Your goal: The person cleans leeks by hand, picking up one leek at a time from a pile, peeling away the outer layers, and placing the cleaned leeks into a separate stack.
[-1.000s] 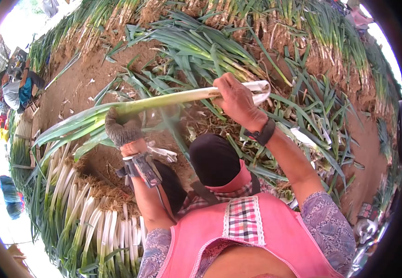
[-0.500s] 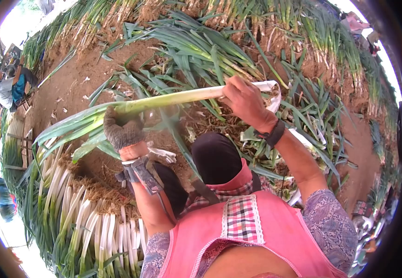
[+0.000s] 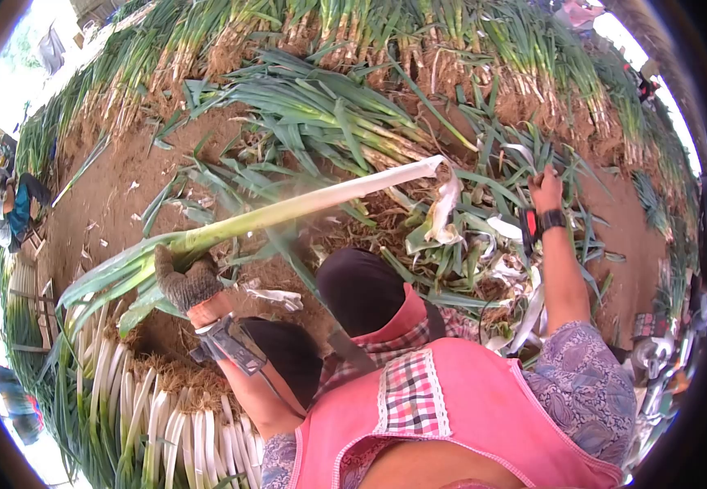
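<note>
My left hand [image 3: 185, 281], in a dark knitted glove, is closed around the green upper part of a long leek [image 3: 288, 213]. The leek slants across the view, its leaves to the left and its white root end raised to the right. A pale peeled outer layer [image 3: 445, 213] dangles from that root end. My bare right hand [image 3: 546, 191] is away from the leek, above leaf scraps at the right. Its fingers are curled; what they hold, if anything, I cannot make out.
Cleaned leeks [image 3: 150, 416] lie in a row at lower left, roots inward. A pile of unpeeled leeks [image 3: 345, 122] lies ahead, with more bundles [image 3: 516, 57] along the far side. Leaf trimmings [image 3: 484, 261] cover the soil at right. Another person [image 3: 7, 208] sits far left.
My right hand has let go of the leek's white end and moved right, over the scraps. The peeled layer now hangs loose. My left hand, still holding the leek, has shifted slightly left and down.
</note>
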### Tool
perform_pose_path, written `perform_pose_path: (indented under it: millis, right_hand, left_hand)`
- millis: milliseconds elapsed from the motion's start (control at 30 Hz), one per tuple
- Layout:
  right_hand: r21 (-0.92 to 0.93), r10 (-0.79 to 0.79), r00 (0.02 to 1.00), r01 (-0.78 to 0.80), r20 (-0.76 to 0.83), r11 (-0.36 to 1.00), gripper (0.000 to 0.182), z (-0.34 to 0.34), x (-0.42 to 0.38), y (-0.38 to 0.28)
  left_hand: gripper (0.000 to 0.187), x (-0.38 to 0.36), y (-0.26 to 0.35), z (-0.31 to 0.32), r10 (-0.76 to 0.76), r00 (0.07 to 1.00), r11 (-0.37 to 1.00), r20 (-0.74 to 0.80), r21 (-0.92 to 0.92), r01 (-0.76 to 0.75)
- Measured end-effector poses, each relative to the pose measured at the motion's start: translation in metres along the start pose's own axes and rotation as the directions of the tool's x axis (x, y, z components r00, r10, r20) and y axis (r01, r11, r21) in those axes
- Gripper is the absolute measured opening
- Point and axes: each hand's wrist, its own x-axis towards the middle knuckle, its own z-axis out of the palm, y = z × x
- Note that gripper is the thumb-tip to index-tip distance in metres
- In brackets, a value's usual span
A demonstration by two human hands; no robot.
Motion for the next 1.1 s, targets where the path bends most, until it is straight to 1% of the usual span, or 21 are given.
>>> perform_pose_path:
  millis: [33, 67, 167, 200, 300, 333, 367, 400, 433, 467, 533, 567, 600, 633, 700, 800, 900, 933, 1033, 1067, 1100]
  right_hand:
    - [0.147, 0.111, 0.993, -0.115, 0.037, 0.982, 0.039, -0.002, -0.009, -0.014]
    - [-0.200, 0.042, 0.992, -0.016, 0.123, 0.980, 0.043, -0.010, -0.028, -0.024]
    - [-0.588, -0.057, 0.904, 0.322, 0.424, 0.742, 0.057, 0.005, -0.064, -0.064]
    - [-0.418, -0.016, 0.886, 0.235, 0.464, 0.878, 0.059, 0.029, -0.093, -0.097]
    - [-0.282, 0.001, 0.638, 0.340, 0.770, 0.897, 0.062, 0.068, -0.109, -0.102]
    - [-0.236, -0.045, 0.641, 0.346, 0.766, 0.908, 0.063, 0.080, -0.118, -0.100]
    - [-0.160, -0.109, 0.621, 0.361, 0.777, 0.919, 0.064, 0.097, -0.135, -0.095]
    - [-0.139, 0.067, 0.595, 0.077, 0.801, 0.987, 0.066, 0.107, -0.156, -0.115]
    - [-0.047, -0.101, 0.568, 0.240, 0.817, 0.970, 0.057, 0.117, -0.153, -0.088]
    - [-0.147, 0.017, 0.574, 0.180, 0.819, 0.973, 0.044, 0.119, -0.150, -0.068]
    - [-0.216, 0.113, 0.624, 0.092, 0.773, 0.972, 0.031, 0.114, -0.157, -0.075]
    - [-0.274, -0.110, 0.662, 0.449, 0.741, 0.850, 0.027, 0.115, -0.155, -0.072]
    - [-0.411, -0.222, 0.685, 0.630, 0.694, 0.659, 0.023, 0.110, -0.151, -0.070]
    - [-0.566, -0.145, 0.712, 0.649, 0.687, 0.508, 0.018, 0.107, -0.150, -0.088]
    - [-0.650, -0.256, 0.686, 0.728, 0.682, 0.220, 0.016, 0.101, -0.141, -0.100]
    - [-0.664, -0.344, 0.697, 0.712, 0.630, 0.227, 0.015, 0.097, -0.125, -0.103]
    - [-0.338, -0.498, 0.421, 0.907, 0.758, 0.253, 0.017, 0.111, -0.155, -0.168]
    - [-0.273, -0.470, 0.348, 0.936, 0.811, 0.221, 0.019, 0.119, -0.169, -0.187]
    - [-0.193, -0.539, 0.333, 0.934, 0.774, 0.300, 0.020, 0.136, -0.154, -0.153]
    - [-0.237, -0.430, 0.541, 0.779, 0.723, 0.581, 0.022, 0.140, -0.138, -0.123]
    - [-0.150, -0.338, 0.662, 0.566, 0.669, 0.811, 0.022, 0.145, -0.133, -0.119]
  left_hand:
    - [0.026, 0.001, 0.001, -0.004, 0.000, 1.000, 1.000, 0.026, 0.027, -0.001]
    - [0.027, 0.004, 0.001, -0.007, 0.010, 0.998, 0.999, 0.054, 0.043, -0.012]
    - [0.024, -0.003, 0.000, 0.000, 0.053, 0.996, 0.996, 0.072, 0.070, -0.058]
    - [0.023, 0.000, 0.000, 0.005, 0.013, 1.000, 1.000, -0.007, -0.016, -0.013]
    - [0.022, -0.006, -0.003, 0.008, 0.019, 0.996, 0.997, 0.089, -0.073, -0.012]
    - [0.020, -0.010, -0.004, -0.001, 0.046, 0.943, 0.997, 0.330, 0.036, -0.062]
    - [0.018, 0.000, 0.003, -0.014, -0.046, 0.955, 0.979, 0.294, 0.201, -0.015]
    - [0.020, 0.010, -0.010, -0.035, 0.250, 0.836, 0.621, 0.489, 0.582, -0.526]
    - [0.019, -0.028, -0.004, -0.001, 0.199, 0.915, 0.855, 0.350, 0.394, -0.337]
    - [0.019, -0.010, -0.006, -0.008, 0.127, 0.957, 0.989, 0.259, 0.043, -0.143]
    - [0.022, -0.012, -0.006, -0.005, 0.100, 0.962, 0.993, 0.255, 0.030, -0.111]
    - [0.023, -0.028, 0.000, 0.006, 0.057, 0.971, 0.998, 0.233, 0.008, -0.061]
    - [0.023, -0.034, 0.004, 0.014, -0.007, 0.980, 0.994, 0.199, -0.106, 0.029]
    - [0.024, -0.036, 0.007, 0.020, -0.089, 0.980, 0.968, 0.179, -0.217, 0.128]
    - [0.027, -0.040, 0.007, 0.025, -0.101, 0.968, 0.957, 0.231, -0.242, 0.158]
    - [0.030, -0.047, 0.007, 0.027, -0.109, 0.947, 0.952, 0.301, -0.242, 0.186]
    - [0.030, -0.050, 0.001, 0.029, -0.094, 0.929, 0.964, 0.359, -0.202, 0.175]
    - [0.029, -0.052, -0.003, 0.029, -0.075, 0.932, 0.971, 0.354, -0.188, 0.149]
    - [0.028, -0.053, -0.006, 0.032, -0.061, 0.941, 0.967, 0.333, -0.212, 0.138]
    - [0.029, -0.058, -0.004, 0.035, -0.069, 0.939, 0.963, 0.336, -0.223, 0.151]
    - [0.030, -0.060, -0.001, 0.036, -0.080, 0.938, 0.958, 0.338, -0.234, 0.166]
